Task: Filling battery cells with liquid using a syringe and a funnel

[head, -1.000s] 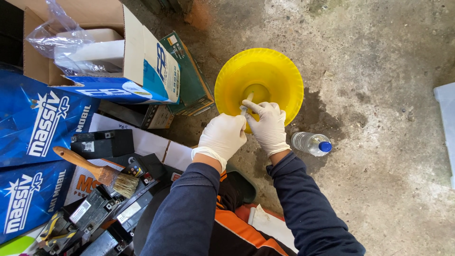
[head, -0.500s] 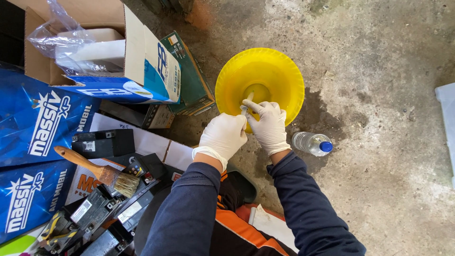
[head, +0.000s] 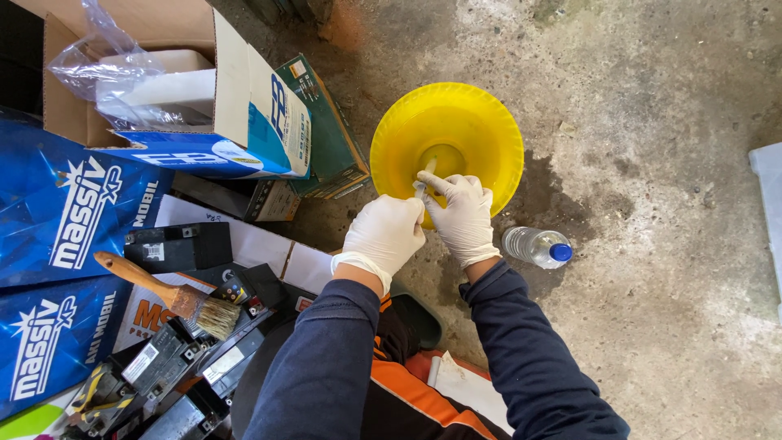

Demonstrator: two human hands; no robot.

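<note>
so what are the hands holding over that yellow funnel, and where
Both gloved hands, left hand and right hand, pinch a small pale object over the yellow funnel; what it is cannot be told.

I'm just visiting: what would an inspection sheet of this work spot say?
Surface: stained concrete floor.
Job's things: yellow funnel; small pale piece at the fingertips, kind unclear.
Clutter: water bottle, paintbrush, open carton, green box, blue boxes, dark battery.
Hands: left hand and right hand, white-gloved, together at the funnel's near rim.
Cables: nothing seen.
Surroundings: white edge at right.
</note>
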